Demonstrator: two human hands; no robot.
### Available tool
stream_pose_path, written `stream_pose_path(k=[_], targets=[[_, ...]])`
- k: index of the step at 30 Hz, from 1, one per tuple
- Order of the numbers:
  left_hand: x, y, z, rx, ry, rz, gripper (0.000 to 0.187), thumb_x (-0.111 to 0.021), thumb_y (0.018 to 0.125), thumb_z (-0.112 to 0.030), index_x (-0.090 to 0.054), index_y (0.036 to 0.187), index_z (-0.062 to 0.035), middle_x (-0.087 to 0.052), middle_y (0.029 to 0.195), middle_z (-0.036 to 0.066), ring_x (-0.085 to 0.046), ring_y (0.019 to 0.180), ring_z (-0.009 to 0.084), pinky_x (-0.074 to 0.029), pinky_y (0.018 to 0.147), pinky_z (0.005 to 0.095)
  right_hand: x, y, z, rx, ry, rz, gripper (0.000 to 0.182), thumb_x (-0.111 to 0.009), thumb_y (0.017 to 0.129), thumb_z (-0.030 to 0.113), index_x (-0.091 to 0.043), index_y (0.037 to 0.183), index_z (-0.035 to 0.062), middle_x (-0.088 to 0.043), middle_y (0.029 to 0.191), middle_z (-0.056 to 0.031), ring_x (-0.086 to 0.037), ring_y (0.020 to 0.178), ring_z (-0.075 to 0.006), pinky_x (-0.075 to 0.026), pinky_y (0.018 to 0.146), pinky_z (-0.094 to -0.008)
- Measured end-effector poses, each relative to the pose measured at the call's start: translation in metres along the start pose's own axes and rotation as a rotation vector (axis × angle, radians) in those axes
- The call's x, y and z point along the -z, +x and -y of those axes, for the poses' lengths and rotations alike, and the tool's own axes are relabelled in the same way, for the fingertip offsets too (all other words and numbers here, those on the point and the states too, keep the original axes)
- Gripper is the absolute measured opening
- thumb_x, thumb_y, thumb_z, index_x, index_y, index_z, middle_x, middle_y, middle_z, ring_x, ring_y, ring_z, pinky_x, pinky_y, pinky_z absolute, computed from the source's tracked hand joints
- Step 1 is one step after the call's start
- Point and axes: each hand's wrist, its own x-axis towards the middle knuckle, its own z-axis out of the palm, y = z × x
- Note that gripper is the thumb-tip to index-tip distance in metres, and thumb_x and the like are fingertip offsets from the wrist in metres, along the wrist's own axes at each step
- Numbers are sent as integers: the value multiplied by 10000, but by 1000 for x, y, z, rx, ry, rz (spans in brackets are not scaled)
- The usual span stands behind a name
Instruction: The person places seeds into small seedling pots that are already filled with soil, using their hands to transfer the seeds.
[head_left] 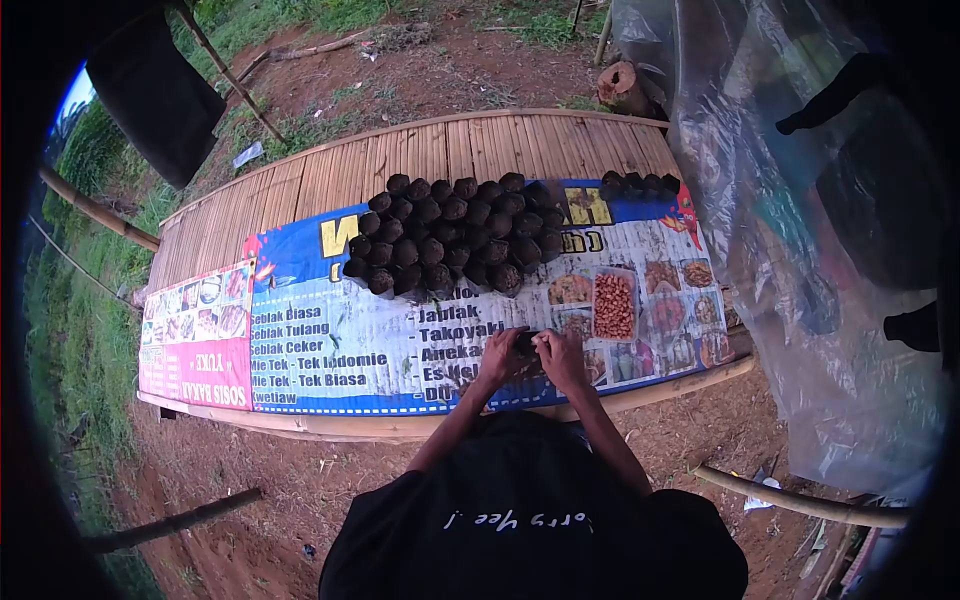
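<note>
Both my hands are close together over the banner (350, 350) near the table's front edge. My left hand (502, 355) is wrapped round a small dark pot (524, 345). Beside it, my right hand (560, 357) has its fingers pinched at the pot's rim; whatever they hold is too small to name. Just beyond my right hand lies a clear tray of reddish-brown seeds (613, 306). Many dark pots filled with soil (450, 235) stand packed in rows beyond my hands.
A smaller row of dark pots (638, 185) stands at the back right. The bamboo table (240, 210) lies under the banner. Plastic sheeting (740, 200) hangs at the right. Bamboo poles (810, 503) and a log (622, 85) surround the table.
</note>
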Motion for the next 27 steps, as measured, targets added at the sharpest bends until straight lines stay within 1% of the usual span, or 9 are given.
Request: stream_pose_path(k=[3, 6, 9, 13, 16, 19, 21, 25, 27], targets=[[0, -2, 1, -32, 52, 1, 681, -798, 631, -261, -537, 1238, -96, -618, 1115, 104, -555, 983, 316, -431, 879, 418, 7, 3, 9, 12, -120, -89, 165, -600, 882, 236, -626, 853, 75, -640, 766, -97, -544, 776, -312, -411, 743, -455], [-3, -1, 7, -18, 21, -12, 680, -800, 632, -262, -539, 1238, -96, -613, 1122, 94, -541, 988, 306, -422, 891, 415, 3, 4, 6, 16, -43, 16, 160, -606, 876, 235, -627, 832, 82, -636, 755, -85, -538, 775, -292, -399, 760, -448], [2, -2, -1, -5, 71, 4, 679, -800, 634, -273, -541, 1236, -95, -606, 1128, 92, -529, 999, 303, -413, 904, 413, 3, 6, 3, 7, -68, 14, 168, -604, 885, 232, -624, 870, 66, -629, 760, -71, -518, 823, -291, -402, 798, -442], [6, -1, -4, 17, 38, 17, 631, -784, 661, -279, -558, 1219, -91, -610, 1106, 113, -531, 1028, 319, -407, 927, 433, 5, 6, 4, 50, -8, -48, 160, -601, 886, 218, -622, 867, 60, -629, 756, -74, -517, 812, -288, -402, 798, -438], [5, -1, -3, 0, 44, 13, 635, -787, 658, -281, -557, 1218, -89, -611, 1101, 112, -532, 1017, 318, -407, 925, 432, 2, 6, 0, 90, -96, -20, 163, -593, 892, 220, -624, 871, 62, -645, 746, -57, -513, 813, -274, -404, 804, -424], [5, -1, -2, -1, 53, 10, 639, -790, 654, -282, -557, 1216, -89, -612, 1098, 108, -534, 1011, 318, -408, 921, 430, 0, 6, -4, 33, -58, 18, 158, -591, 895, 232, -633, 882, 80, -662, 736, -24, -507, 817, -261, -404, 810, -418], [5, 0, -2, 7, 44, 11, 640, -791, 652, -283, -558, 1215, -89, -612, 1098, 106, -536, 1009, 317, -408, 919, 429, -1, 6, -5, -2, -13, -42, 157, -583, 902, 241, -646, 894, 97, -673, 738, 3, -505, 826, -248, -402, 816, -412], [3, 1, -3, 11, 66, 15, 636, -797, 646, -284, -561, 1204, -90, -614, 1096, 99, -539, 1005, 310, -414, 912, 424, -3, 5, -8, -5, -13, 23, 167, -618, 883, 241, -653, 879, 78, -659, 729, -6, -518, 797, -256, -404, 771, -418], [3, -1, -2, 10, 69, 9, 633, -798, 645, -285, -563, 1198, -89, -614, 1096, 97, -540, 1004, 308, -416, 911, 422, -6, 4, -9, -80, 121, -66, 190, -638, 875, 258, -681, 872, 73, -655, 717, -10, -516, 796, -259, -408, 757, -410]])
